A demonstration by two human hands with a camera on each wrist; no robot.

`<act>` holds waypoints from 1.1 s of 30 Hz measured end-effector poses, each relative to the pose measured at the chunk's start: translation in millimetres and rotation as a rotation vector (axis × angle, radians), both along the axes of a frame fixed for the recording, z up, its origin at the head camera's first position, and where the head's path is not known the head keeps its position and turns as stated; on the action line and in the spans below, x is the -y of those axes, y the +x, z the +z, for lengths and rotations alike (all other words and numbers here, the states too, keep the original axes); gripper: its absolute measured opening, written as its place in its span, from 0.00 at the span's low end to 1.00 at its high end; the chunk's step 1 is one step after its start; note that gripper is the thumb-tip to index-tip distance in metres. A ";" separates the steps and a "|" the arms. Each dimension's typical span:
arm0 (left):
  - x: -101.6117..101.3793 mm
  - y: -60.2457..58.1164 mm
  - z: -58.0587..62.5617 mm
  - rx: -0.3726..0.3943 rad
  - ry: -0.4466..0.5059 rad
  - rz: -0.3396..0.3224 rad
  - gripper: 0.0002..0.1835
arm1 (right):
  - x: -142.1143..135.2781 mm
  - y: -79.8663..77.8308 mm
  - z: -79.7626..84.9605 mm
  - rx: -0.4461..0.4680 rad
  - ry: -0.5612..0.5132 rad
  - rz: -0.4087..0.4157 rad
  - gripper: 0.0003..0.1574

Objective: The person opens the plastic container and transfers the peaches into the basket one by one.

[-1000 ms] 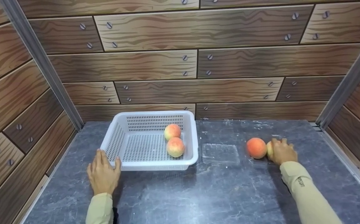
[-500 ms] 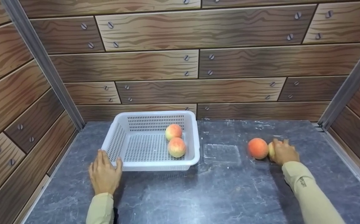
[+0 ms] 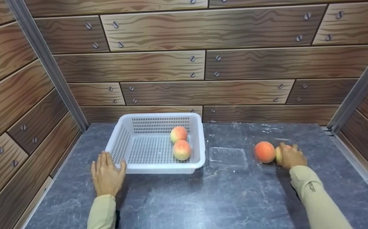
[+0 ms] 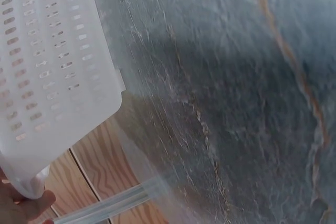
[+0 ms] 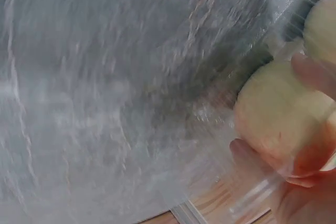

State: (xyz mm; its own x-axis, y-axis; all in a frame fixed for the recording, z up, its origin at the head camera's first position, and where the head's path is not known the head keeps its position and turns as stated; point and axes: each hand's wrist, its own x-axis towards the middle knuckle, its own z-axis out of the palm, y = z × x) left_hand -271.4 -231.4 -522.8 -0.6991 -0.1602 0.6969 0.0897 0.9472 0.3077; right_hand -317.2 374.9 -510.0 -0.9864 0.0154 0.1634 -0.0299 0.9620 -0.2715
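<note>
A white plastic basket (image 3: 153,166) with slotted walls stands left of centre, two peaches (image 3: 182,150) touching in its right half. My left hand (image 3: 108,176) holds the basket's front-left corner, fingers at the left rim and thumb at the front; the left wrist view shows fingertips (image 4: 37,203) around the rim corner. Over on the right, my right hand (image 3: 291,157) grips a peach (image 5: 283,116) between thumb and fingers, covering much of it in the head view. Another peach (image 3: 265,152), more orange, sits just left of it.
Clear plastic with rectangular outlines (image 3: 228,157), apparently a tray, lies between the basket and the right-hand peaches. The dark marbled tabletop (image 3: 184,203) is bounded by wood-patterned walls (image 3: 158,66) at the back and both sides, with metal posts in the corners.
The head view has shifted slightly, moving everything a little to the right in the picture. Both hands keep their places at the basket and the peach.
</note>
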 end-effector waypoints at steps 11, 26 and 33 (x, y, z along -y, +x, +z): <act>7.6 2.4 9.8 0.147 -0.070 -0.049 0.35 | -7.4 2.6 6.4 -0.032 -0.051 0.039 0.43; 17.0 0.5 16.5 0.417 -0.049 -0.190 0.40 | -10.8 0.7 31.0 -0.123 -0.070 0.039 0.39; 18.7 2.9 20.2 0.479 -0.041 -0.204 0.48 | -7.3 -2.3 40.0 -0.089 -0.115 0.022 0.47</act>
